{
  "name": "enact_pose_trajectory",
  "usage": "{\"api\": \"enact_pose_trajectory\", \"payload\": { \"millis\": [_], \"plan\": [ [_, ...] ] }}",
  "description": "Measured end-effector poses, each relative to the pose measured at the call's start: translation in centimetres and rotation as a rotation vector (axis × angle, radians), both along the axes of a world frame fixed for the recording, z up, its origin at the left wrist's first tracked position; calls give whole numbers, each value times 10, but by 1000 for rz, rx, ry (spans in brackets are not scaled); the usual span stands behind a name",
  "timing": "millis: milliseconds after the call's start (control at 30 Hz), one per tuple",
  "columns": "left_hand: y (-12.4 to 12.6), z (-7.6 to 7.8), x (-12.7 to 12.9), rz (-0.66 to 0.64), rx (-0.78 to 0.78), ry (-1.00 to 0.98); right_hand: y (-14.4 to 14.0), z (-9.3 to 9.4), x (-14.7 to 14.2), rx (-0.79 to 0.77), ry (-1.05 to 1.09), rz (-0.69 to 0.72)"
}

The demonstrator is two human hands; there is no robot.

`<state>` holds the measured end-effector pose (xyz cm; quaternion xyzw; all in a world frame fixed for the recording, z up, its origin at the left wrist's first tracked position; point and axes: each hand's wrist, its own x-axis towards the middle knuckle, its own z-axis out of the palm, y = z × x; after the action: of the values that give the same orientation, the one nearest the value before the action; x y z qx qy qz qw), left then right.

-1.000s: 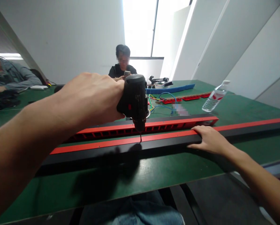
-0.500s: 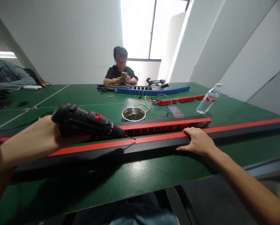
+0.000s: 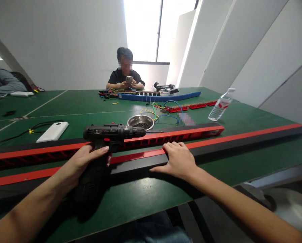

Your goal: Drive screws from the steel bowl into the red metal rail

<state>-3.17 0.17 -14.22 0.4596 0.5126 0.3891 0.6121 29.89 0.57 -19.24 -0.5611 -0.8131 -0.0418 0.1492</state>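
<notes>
My left hand (image 3: 90,157) is closed around the grip of a black cordless drill (image 3: 107,133). The drill lies level above the near bar, its thin bit pointing right. A long red-and-black bar (image 3: 231,141) runs across the front of the table. On its middle rests my right hand (image 3: 180,158), gripping it with fingers over the red top and thumb on the black near side. Behind it lies a second red-and-black bar (image 3: 203,130) with slots along its side. The drill and left hand hide part of both bars.
Beyond the bars stands a metal bowl (image 3: 140,122) of small dark screws. A white power bank (image 3: 52,131) lies at left, a water bottle (image 3: 220,106) at right. Coloured wires, red strips (image 3: 197,106) and a blue strip (image 3: 161,98) lie farther back, where a person holds a phone (image 3: 129,80).
The drill has lifted off the near bar and swung level, its bit now pointing right instead of down at the red top. My right hand has shifted left along the bar.
</notes>
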Motion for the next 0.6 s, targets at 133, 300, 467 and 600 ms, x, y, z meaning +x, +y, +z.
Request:
{"api": "enact_pose_trajectory", "payload": {
  "millis": [133,300,467,600],
  "plan": [
    [-2,-7,-4,56,-8,-19,5,3,-5,-76,239,6],
    [-5,-7,-7,77,2,-84,44,16,-2,-309,952,85],
    [-4,-7,-5,141,0,-116,94,33,-18,-410,1031,184],
    [-2,-10,-7,152,14,-124,120,39,-30,-422,909,229]
  ]
}}
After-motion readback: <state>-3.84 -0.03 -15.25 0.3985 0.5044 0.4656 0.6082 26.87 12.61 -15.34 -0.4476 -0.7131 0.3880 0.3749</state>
